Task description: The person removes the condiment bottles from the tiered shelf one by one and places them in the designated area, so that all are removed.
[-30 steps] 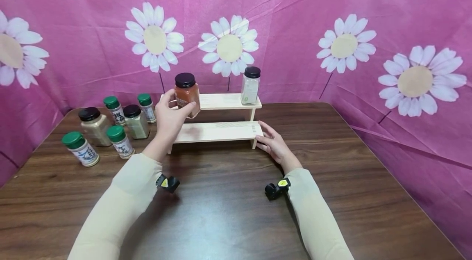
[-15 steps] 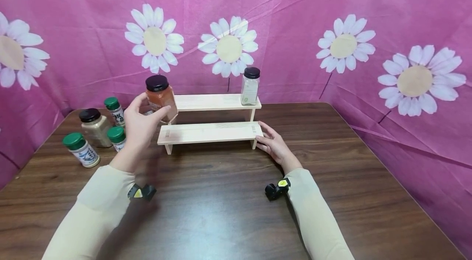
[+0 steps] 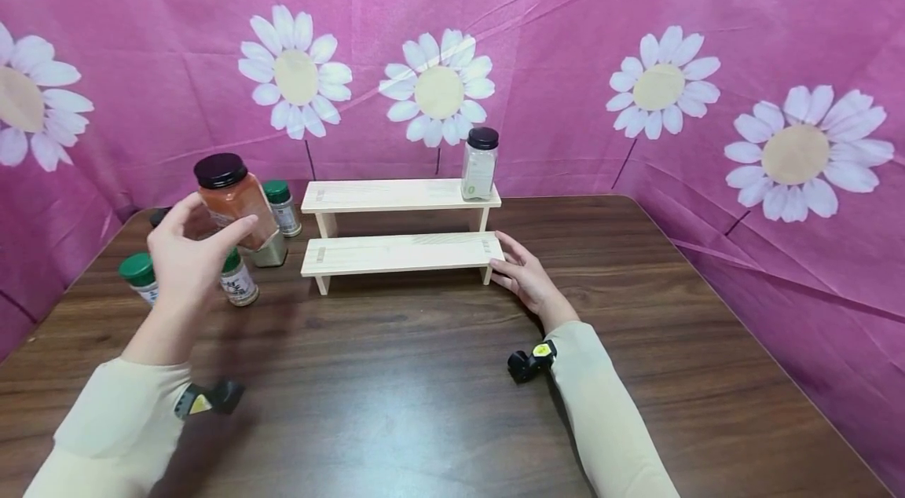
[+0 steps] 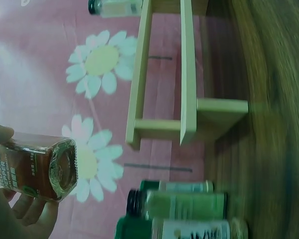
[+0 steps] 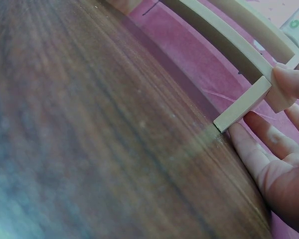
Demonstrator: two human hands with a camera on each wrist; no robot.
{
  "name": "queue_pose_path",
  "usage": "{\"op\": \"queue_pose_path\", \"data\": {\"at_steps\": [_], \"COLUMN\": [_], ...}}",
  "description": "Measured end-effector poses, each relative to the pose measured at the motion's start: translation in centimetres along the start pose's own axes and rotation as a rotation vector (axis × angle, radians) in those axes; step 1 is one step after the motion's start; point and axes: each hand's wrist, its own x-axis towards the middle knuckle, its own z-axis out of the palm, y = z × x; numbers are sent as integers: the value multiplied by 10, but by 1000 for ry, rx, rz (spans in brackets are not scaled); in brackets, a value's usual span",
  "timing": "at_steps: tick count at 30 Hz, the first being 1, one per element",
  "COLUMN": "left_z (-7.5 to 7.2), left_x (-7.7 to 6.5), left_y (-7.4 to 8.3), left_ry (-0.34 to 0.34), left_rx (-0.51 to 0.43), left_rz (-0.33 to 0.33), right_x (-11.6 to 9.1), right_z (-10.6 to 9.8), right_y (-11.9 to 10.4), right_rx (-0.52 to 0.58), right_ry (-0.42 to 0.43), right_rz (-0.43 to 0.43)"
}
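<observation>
My left hand (image 3: 185, 258) pinches a clear spice jar (image 3: 243, 209) of red-orange powder between thumb and fingers. Its black lid points up, and the jar hangs in the air over the other bottles at the left. In the left wrist view, part of a printed label shows on the jar (image 4: 32, 164). At the centre stands a two-step wooden rack (image 3: 403, 253). My right hand (image 3: 526, 278) holds the right end of its lower step, fingers around the corner and leg. A black-lidded jar (image 3: 481, 168) with a pale label stands on the upper step's right end.
Behind the left hand are several spice bottles, partly hidden: a green-lidded bottle (image 3: 283, 209) at the back, another green-lidded bottle (image 3: 239, 282) in front, and a green cap (image 3: 137, 270) far left. A pink cloth (image 3: 551, 50) with daisies hangs behind the wooden table (image 3: 424, 388).
My left hand has carried the red spice jar leftward, from in front of the upper step to above the bottles. The right hand and rack have stayed in place.
</observation>
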Motion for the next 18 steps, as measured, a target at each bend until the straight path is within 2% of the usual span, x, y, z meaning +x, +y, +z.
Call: {"op": "queue_pose_path", "data": {"at_steps": [1,2,4,8,9,12,16,18], "left_z": [-4,-9,-21,-38,-43,-53,-60,-63], "left_x": [-7,-8,-2,-3,-4,-15,-32,-37], "left_y": [14,17,5,6,8,25,50,56], "left_ry": [9,19,28,47,57,75,116,134], "left_rx": [-29,-45,-142,-160,-193,-50,80,111], "left_rz": [-32,-42,-25,-23,-34,-71,-154,-193], "right_x": [0,0,0,1,1,1,1,1], "right_z": [0,0,0,1,0,0,0,0], "right_y": [0,0,0,1,2,2,0,0], "right_rx": [-1,0,-2,5,4,5,7,7], "right_ry": [0,4,7,8,4,8,15,15], "right_rz": [0,1,3,11,11,16,20,23]}}
